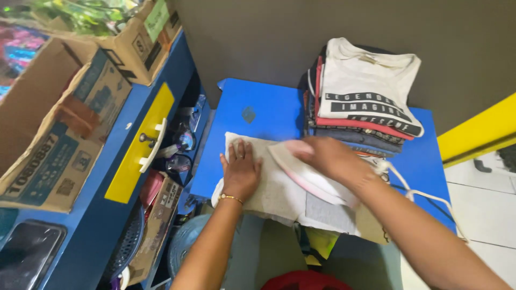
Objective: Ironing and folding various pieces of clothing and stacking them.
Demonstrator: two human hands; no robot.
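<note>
On the blue table (258,110), left hand (240,171) presses flat on grey cloth (279,188); right hand (328,158) grips the iron (306,174).

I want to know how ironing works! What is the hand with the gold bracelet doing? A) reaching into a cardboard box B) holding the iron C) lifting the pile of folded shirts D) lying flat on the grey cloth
D: the left hand lies flat, fingers spread, on the grey cloth on the blue table, while the right hand holds the white and pink iron.
</note>
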